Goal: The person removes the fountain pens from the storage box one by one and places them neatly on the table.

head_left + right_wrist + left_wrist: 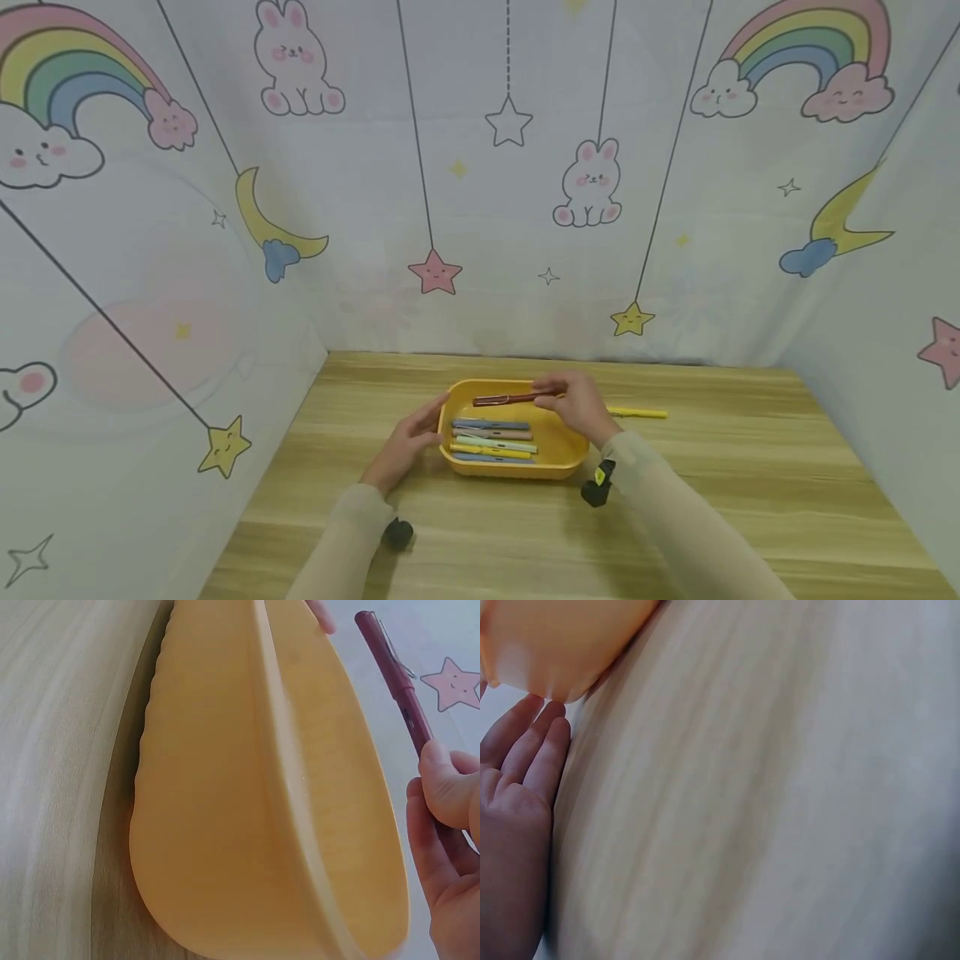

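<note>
A dark red pen (495, 400) with a metal clip is pinched between thumb and fingers of my right hand (581, 408), held over the far part of an orange-yellow plastic tray (562, 442). In the right wrist view the pen (394, 671) points up past the tray wall (217, 795). My left hand (407, 442) touches the tray's left end; its fingers (546, 754) reach the wall nearly straight in the left wrist view. Several capped pens lie side by side in the tray's left part, among them a light green pen (517, 447) and a yellow pen (487, 451).
Another yellow pen (645, 413) lies on the wood-grain table (480, 533), right of the tray and partly behind my right hand. Pale cloth walls (495, 208) printed with rabbits, stars and rainbows stand behind the table and at both sides.
</note>
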Tool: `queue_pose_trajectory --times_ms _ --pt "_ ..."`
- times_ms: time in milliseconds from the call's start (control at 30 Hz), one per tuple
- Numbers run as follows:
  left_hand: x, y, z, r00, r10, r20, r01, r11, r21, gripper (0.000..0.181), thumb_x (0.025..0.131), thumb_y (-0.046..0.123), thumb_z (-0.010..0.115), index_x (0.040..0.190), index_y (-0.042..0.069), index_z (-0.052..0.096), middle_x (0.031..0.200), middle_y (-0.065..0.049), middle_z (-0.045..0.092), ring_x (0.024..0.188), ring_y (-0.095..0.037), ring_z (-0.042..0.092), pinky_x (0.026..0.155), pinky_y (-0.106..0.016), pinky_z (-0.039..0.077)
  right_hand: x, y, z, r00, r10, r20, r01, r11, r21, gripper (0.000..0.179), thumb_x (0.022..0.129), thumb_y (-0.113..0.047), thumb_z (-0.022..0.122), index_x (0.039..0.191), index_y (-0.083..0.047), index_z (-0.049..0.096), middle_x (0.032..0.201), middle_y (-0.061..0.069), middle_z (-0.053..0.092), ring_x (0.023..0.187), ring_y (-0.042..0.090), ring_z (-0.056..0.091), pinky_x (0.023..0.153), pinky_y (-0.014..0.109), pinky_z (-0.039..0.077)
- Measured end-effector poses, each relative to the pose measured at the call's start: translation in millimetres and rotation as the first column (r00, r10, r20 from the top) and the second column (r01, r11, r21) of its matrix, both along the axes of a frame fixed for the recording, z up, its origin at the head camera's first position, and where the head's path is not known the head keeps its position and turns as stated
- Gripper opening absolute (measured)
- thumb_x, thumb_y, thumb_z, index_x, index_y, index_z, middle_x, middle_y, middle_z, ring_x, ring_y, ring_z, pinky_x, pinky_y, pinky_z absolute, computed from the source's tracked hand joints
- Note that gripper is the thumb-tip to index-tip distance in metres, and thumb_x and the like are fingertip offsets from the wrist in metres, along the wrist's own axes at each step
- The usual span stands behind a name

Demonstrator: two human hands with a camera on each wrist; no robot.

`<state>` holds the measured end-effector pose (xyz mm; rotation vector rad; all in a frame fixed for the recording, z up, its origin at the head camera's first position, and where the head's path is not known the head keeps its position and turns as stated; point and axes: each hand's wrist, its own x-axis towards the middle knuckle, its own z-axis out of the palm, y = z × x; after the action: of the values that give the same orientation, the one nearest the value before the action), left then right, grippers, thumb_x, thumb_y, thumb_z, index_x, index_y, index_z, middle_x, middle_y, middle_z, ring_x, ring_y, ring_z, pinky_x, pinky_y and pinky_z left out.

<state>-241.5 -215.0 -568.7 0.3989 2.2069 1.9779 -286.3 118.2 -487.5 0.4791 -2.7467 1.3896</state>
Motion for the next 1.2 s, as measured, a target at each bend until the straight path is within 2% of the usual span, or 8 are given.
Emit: queue_pose_trajectory --times_ms 133,333,767,1067,1200 --pt "0.2 0.5 0.6 1.000 0.000 -0.007 0.000 1.000 0.004 0.069 0.100 0.005 0.065 0.162 0.023 0.042 0.167 -0.003 0.040 0.154 -0.027 0.037 0.126 -0.049 0.028 0.2 5.0 0.4 1.000 -0.014 0.004 0.015 1.000 -0.028 0.023 0.092 -0.008 0.080 0.115 -0.006 0.080 0.107 0.004 0.080 0.097 0.022 0.074 0.077 0.033 0.060" --pt "0.7 0.6 0.8 1.000 0.005 0.002 -0.005 1.000 -0.008 0.068 0.100 0.007 0.065 0.162 0.024 0.042 0.168 -0.002 0.039 0.155 -0.027 0.035 0.127 -0.050 0.027 1.5 13.3 1.7 0.998 -0.048 0.048 0.051 0.997 -0.065 0.028 0.093 -0.009 0.080 0.120 -0.007 0.078 0.113 0.005 0.080 0.106 0.025 0.073 0.081 0.034 0.061" --pt "0.8 2.0 1.9 1.000 0.000 -0.023 0.000 1.000 -0.002 0.068 0.100 0.002 0.063 0.163 0.020 0.042 0.168 -0.006 0.039 0.155 -0.030 0.037 0.126 -0.050 0.028 5.9 29.2 -0.7 0.995 -0.064 0.075 0.076 0.982 -0.172 0.033 0.091 -0.001 0.079 0.123 -0.002 0.076 0.112 0.009 0.079 0.108 0.027 0.074 0.084 0.031 0.063" --pt "0.2 1.7 0.9 1.000 -0.009 -0.026 0.009 1.000 0.003 0.068 0.101 0.003 0.063 0.163 0.021 0.042 0.168 -0.004 0.039 0.155 -0.027 0.036 0.125 -0.047 0.029 6.3 40.1 -2.2 0.996 -0.052 0.074 0.070 0.964 -0.257 0.033 0.091 0.002 0.078 0.123 0.002 0.075 0.111 0.013 0.079 0.105 0.026 0.076 0.082 0.023 0.062" --pt "-0.2 1.7 1.5 1.000 -0.009 -0.024 0.009 1.000 -0.003 0.068 0.101 0.003 0.062 0.163 0.019 0.041 0.168 -0.006 0.038 0.155 -0.029 0.036 0.125 -0.049 0.029 8.9 44.1 -0.8 0.997 -0.035 0.063 0.051 0.960 -0.275 0.034 0.091 0.002 0.078 0.125 0.003 0.074 0.113 0.015 0.079 0.106 0.026 0.076 0.084 0.024 0.061"
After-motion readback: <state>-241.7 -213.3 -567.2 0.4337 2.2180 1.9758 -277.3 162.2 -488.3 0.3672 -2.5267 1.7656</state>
